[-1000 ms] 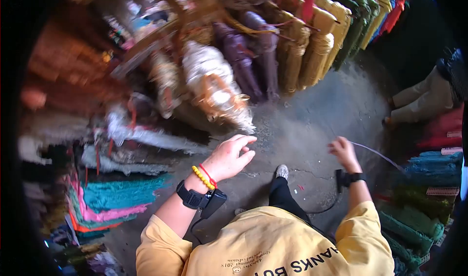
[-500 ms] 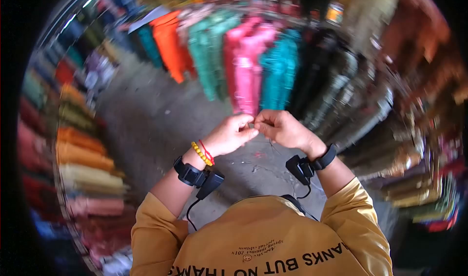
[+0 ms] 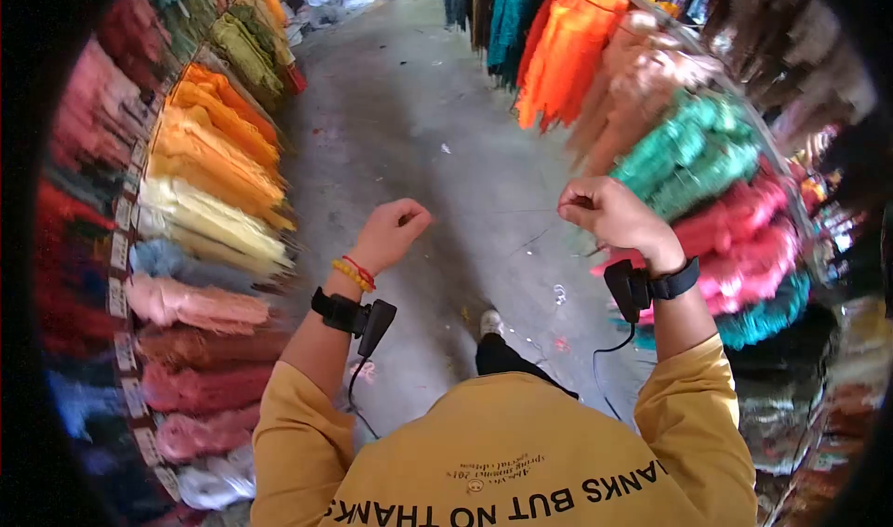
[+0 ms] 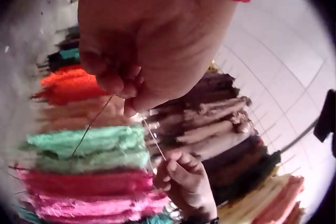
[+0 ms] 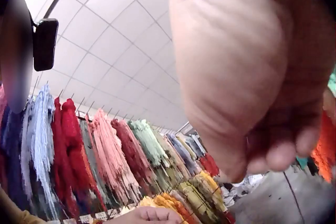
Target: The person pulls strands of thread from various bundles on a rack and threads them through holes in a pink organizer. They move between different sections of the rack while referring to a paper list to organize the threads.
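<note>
Centre frame: left hand point(image 3: 391, 234), right hand point(image 3: 609, 215) held apart, each pinching thin thread point(image 4: 155, 141) stretched between; yarn point(image 3: 214, 164) hung at both edges; thread looked unbroken, pull apparently unfinished

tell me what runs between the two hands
A thin pale thread runs from the pinching left hand to the curled right hand; the left wrist view shows it.

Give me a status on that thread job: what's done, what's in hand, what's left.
Done: a thin thread is pinched in both the left hand and the right hand. In hand: the hands are raised apart and the thread runs straight between them, a loose end hanging below the left hand. Left: no knot, cut or winding shows, so any such step is not yet done.
</note>
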The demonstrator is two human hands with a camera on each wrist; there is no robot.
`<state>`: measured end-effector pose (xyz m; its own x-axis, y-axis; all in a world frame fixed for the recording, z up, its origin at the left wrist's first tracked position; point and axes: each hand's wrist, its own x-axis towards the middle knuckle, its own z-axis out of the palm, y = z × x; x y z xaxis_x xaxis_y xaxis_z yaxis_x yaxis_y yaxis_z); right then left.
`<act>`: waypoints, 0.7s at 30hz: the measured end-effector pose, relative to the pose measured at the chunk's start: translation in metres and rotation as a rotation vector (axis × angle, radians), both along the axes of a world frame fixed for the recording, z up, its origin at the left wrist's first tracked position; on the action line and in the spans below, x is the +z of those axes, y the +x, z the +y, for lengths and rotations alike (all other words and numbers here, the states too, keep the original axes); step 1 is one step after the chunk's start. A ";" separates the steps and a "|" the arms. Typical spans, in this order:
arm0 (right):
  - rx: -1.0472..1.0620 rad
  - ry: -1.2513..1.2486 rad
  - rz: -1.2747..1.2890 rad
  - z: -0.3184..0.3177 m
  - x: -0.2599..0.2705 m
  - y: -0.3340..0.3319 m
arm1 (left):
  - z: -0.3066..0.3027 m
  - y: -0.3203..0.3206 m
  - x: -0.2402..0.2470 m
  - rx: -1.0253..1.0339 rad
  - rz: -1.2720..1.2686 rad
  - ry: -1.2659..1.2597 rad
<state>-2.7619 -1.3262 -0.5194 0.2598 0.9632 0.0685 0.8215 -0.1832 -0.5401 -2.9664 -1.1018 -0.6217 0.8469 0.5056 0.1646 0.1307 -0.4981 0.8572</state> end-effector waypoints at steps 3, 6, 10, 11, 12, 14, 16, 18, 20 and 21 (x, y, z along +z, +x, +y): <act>0.019 0.033 0.208 0.075 0.008 0.036 | 0.075 0.001 -0.005 0.067 0.104 -0.026; 0.003 0.037 0.330 0.162 0.000 0.081 | 0.144 0.021 -0.047 0.125 0.226 -0.028; 0.183 0.082 0.312 0.304 0.018 0.076 | 0.238 -0.017 -0.053 0.292 0.223 -0.030; 0.259 0.103 0.303 0.340 0.017 0.066 | 0.264 -0.020 -0.051 0.321 0.185 -0.038; 0.330 0.125 0.290 0.373 0.017 0.056 | 0.287 -0.015 -0.034 0.290 0.079 -0.171; 0.373 0.062 0.286 0.427 -0.006 0.063 | 0.315 0.038 -0.001 0.190 -0.126 -0.445; 0.403 0.036 0.295 0.484 -0.006 0.057 | 0.351 0.071 0.038 0.045 -0.237 -0.498; 0.337 0.029 0.345 0.526 0.007 0.058 | 0.393 0.095 0.050 -0.120 -0.153 -0.439; 0.262 0.083 0.368 0.561 0.017 0.077 | 0.440 0.119 0.063 -0.203 -0.075 -0.364; 0.245 0.123 0.382 0.574 0.020 0.086 | 0.462 0.127 0.068 -0.197 -0.046 -0.329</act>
